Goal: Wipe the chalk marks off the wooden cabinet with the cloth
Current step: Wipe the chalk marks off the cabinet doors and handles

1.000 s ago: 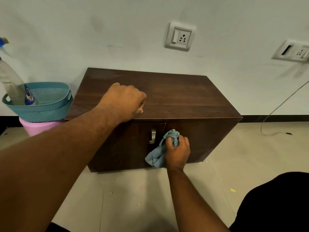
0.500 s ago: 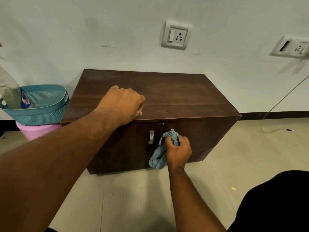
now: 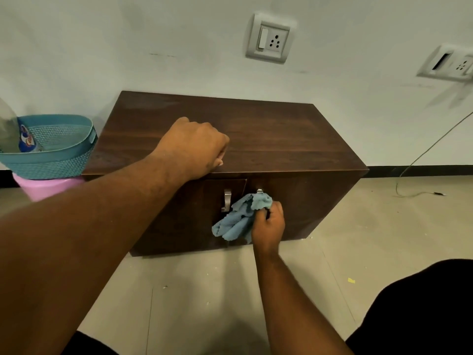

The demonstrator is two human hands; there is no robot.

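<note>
Basket (image 3: 51,149): sat at the left edge of the frame on a pink tub (image 3: 43,187), a spray bottle (image 3: 10,131) inside, untouched.
Left hand (image 3: 197,147): its grip stayed curled into a fist, holding nothing, braced on the front edge of the cabinet (image 3: 268,139) top.
Cloth (image 3: 240,219): bunched against the cabinet's front, centre of frame, between the two metal handles (image 3: 227,199).
Right hand (image 3: 268,226): grip closed on the cloth; over the last second it had crept slightly up and right.
Meaning: door wiping seemed under way; no chalk marks could be made out.
</note>
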